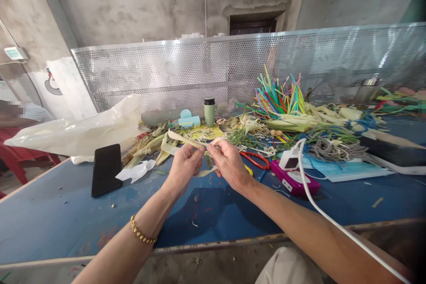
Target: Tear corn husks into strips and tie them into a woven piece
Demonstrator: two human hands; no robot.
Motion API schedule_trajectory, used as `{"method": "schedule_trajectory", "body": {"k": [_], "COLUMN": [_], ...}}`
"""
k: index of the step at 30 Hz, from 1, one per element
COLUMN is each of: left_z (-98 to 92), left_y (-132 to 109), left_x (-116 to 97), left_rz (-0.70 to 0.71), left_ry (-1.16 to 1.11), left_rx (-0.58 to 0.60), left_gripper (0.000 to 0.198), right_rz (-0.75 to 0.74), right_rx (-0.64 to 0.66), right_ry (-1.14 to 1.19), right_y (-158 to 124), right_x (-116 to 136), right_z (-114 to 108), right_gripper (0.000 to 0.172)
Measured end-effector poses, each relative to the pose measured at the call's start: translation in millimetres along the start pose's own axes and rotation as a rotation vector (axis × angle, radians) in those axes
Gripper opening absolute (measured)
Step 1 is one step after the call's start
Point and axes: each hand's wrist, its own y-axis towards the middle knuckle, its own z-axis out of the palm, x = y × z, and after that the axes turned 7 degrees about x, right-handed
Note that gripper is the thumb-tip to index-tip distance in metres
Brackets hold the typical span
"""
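Note:
My left hand (185,163) and my right hand (230,162) meet above the middle of the blue table. Both are closed in a pinch on pale strips of corn husk (181,137), whose ends stick out to the upper left and below the fingers. The fingertips almost touch each other, and they hide the part of the husk between them. Behind the hands lies a heap of dried husks (149,144). Close to my right hand are red-handled scissors (256,159), partly covered by that hand.
A black phone (106,170) lies left, by a white paper scrap (136,171). A green bottle (209,112) stands behind. To the right are a magenta box (294,178) with a white cable (308,186), a blue face mask (353,169), grey cord (337,150) and colourful pipe cleaners (281,95).

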Motion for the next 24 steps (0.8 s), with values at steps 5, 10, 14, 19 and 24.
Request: {"method": "schedule_trajectory", "body": {"k": [5,10,14,19,24], "left_z": [-1.0,2.5,10.4,14.6,8.5], "left_y": [-0.2,-1.2,-3.3,-4.9,-3.7], "left_x": [1.0,1.9,3.6,5.4,1.2], "left_rz": [0.011,0.053,0.064,0.059,0.090], "left_ry": [0.040,0.039,-0.016,-0.042,-0.010], "left_rx": [-0.017,-0.088,-0.134,-0.143,-0.174], "left_gripper": [0.029,0.026,0.027,0.028,0.027], "right_rz": [-0.021,-0.014,0.007,0.071,0.102], "right_rx": [-0.015,-0.041,-0.058,-0.042,0.130], "right_ry": [0.005,0.013,-0.019,0.035,0.142], "right_y": [1.3,1.7,0.9,0.3,-0.6], "right_x": [-1.1,-1.3,-0.4,2.6,10.0], "right_z": [-1.1,0.0,0.1,-0.5,-4.9], "right_gripper": [0.028,0.028,0.028,0.026,0.031]}}
